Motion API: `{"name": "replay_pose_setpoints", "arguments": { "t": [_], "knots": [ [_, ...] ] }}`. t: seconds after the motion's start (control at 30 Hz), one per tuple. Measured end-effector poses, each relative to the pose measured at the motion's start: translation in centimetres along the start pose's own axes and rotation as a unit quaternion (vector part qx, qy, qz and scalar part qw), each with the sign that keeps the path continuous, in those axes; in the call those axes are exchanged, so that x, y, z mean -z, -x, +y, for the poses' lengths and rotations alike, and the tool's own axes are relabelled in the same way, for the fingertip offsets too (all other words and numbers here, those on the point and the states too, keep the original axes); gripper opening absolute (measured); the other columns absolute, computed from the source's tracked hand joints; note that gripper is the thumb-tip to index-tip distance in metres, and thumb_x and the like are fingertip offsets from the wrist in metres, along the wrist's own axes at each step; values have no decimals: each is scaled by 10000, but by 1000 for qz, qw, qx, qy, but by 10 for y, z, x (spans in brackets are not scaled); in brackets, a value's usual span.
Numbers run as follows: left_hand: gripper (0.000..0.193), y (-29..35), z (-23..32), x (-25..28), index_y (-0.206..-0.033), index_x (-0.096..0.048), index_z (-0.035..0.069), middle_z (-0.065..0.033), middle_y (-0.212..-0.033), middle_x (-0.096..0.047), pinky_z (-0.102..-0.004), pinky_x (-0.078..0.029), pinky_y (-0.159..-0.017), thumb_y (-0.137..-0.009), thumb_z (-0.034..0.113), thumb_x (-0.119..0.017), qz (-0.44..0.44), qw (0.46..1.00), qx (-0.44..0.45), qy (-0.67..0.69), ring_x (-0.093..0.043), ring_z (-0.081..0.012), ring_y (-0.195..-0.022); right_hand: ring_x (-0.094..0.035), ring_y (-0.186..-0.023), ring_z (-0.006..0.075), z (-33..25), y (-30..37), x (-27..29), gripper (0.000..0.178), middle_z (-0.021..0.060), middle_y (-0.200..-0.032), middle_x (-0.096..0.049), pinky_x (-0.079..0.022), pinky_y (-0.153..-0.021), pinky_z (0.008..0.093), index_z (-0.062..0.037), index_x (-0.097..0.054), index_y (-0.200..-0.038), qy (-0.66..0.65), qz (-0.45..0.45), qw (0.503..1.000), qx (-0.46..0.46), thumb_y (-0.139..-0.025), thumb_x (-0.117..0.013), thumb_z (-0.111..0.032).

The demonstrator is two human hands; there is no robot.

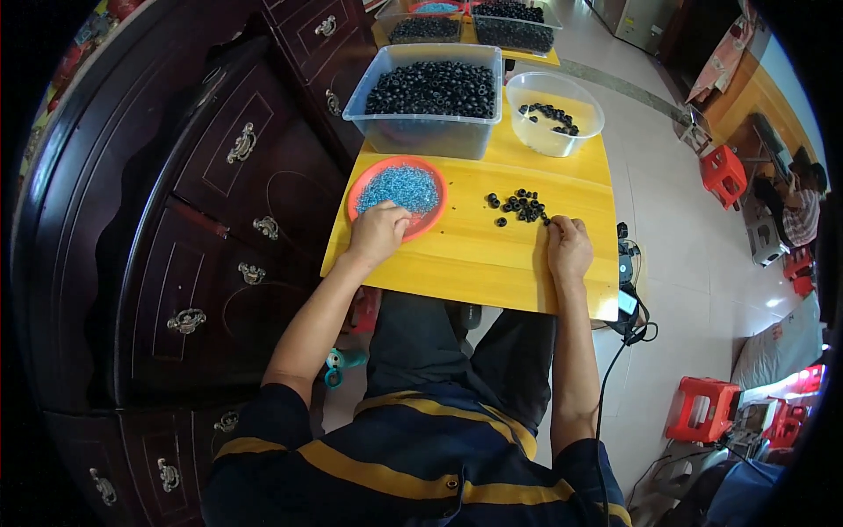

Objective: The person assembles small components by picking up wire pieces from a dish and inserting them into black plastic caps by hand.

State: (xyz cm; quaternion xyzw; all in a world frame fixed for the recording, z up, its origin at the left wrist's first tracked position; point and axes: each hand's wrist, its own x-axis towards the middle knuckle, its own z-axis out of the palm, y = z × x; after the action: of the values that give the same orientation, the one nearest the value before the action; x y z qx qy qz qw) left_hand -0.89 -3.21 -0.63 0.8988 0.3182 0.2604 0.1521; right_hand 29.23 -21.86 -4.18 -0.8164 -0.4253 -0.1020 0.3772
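Note:
My left hand (379,233) rests at the near rim of a round red-orange dish (442,209), fingers pinched together. Many tiny blue pieces (399,187) fill the dish; whether one is between my fingertips, I cannot make out. On the right of the yellow table, my right hand (570,249) is closed, with a small round black part (546,221) at its thumb and fingertips. Just left of it lies a loose group of similar black parts (524,207), some showing a hole in the middle.
A clear rectangular tub (430,139) heaped with black parts stands at the back of the yellow table (474,268). Beside it is a round clear bowl (555,145) with some black parts. A dark wooden cabinet (219,193) borders the left. A black cable (606,386) hangs by my right arm.

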Motion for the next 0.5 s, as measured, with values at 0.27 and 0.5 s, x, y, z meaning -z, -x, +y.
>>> {"name": "replay_pose_setpoints", "arguments": {
  "t": [0.27,0.5],
  "knots": [
    [91,-17,-11,-6,-786,-725,139,-77,-859,-658,-431,-536,-699,-822,168,-646,-131,987,-25,-93,-659,-287,-828,-639,-784,339,-10,18,2,57,127,-846,-637,-514,-675,430,-110,-675,-880,-17,0,1000,10,-845,-645,-144],
    [103,-34,-4,-4,-762,-694,109,-85,-845,-661,-458,-527,-675,-816,181,-645,-185,968,-65,-160,-658,-308,-811,-644,-792,342,-13,13,0,125,140,-878,-641,-524,-688,429,-98,-658,-968,-35,-9,999,20,-847,-630,-102]
  ]
}}
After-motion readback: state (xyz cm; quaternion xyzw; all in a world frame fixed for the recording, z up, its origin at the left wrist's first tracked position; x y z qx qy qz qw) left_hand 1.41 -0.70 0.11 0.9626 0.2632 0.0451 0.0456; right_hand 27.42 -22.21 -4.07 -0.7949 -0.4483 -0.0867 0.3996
